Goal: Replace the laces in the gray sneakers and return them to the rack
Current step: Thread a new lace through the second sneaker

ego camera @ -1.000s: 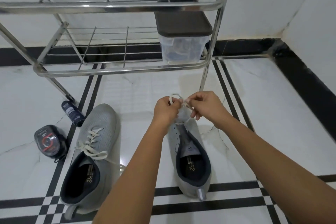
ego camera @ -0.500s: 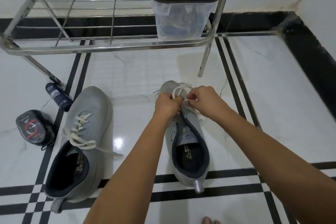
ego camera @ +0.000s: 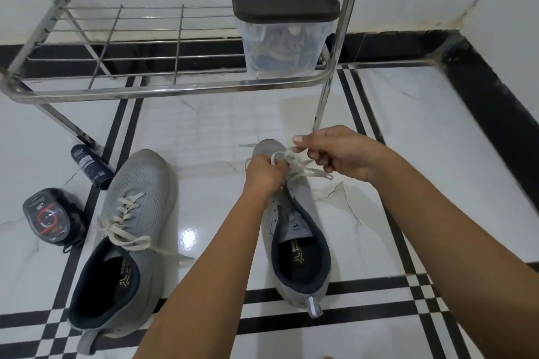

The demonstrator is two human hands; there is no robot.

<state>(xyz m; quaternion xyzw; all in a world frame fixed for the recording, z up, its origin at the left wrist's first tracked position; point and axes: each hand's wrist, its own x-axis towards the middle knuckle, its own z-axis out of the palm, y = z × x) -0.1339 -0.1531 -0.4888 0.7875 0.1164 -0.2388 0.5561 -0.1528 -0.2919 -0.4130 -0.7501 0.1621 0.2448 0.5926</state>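
Two gray sneakers stand on the tiled floor. The left sneaker (ego camera: 137,213) is laced with a cream lace, its ends loose. The right sneaker (ego camera: 294,239) lies under my hands, toe pointing away. My left hand (ego camera: 267,173) is curled over its eyelet area and grips the cream lace (ego camera: 306,170). My right hand (ego camera: 341,154) pinches the same lace a little higher and to the right, pulling a strand out. Loose loops trail over the shoe's right side. The steel rack (ego camera: 175,87) stands just beyond the shoes.
A clear plastic box (ego camera: 280,44) with a dark lid holds several laces on the rack's lower shelf, at the right. A dark spray can (ego camera: 92,167) and a black round case (ego camera: 49,218) lie left of the sneakers. Walls with a black skirting close the far side and the right.
My right hand has drawn away to the right, pulling lace out of the right sneaker. The view has tilted down and then back up a little.
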